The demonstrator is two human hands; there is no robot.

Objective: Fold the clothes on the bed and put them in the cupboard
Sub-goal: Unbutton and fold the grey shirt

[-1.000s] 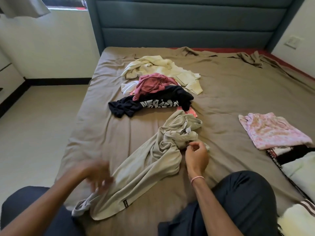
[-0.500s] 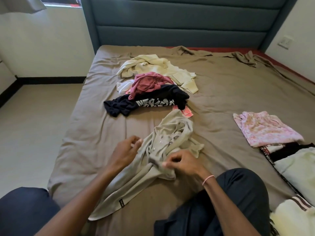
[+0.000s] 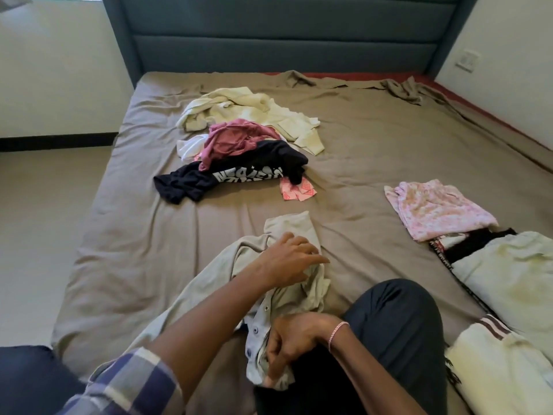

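Note:
A crumpled grey-green buttoned shirt [image 3: 287, 232] lies on the bed [image 3: 119, 235] just in front of my knees. My right hand [image 3: 294, 342] grips its button edge near my lap, fingers curled round the cloth. My left hand [image 3: 291, 259] reaches across over the shirt's upper part, fingers loosely spread and touching the fabric. Further up the bed is a loose pile: a cream garment [image 3: 248, 110], a maroon top [image 3: 236, 140], a black printed T-shirt [image 3: 239, 175] and a small pink patterned piece [image 3: 297, 191].
Folded clothes lie at the right: a pink floral piece [image 3: 437, 209], a black item [image 3: 475, 242] and pale cream garments [image 3: 514, 280]. A padded teal headboard [image 3: 284, 43] stands behind the bed. Bare floor [image 3: 39, 220] runs along the left side.
The shirt has been drawn toward my lap. My right hand has pulled back with the button edge, and my left hand has crossed to the right over the shirt. The view has tilted down.

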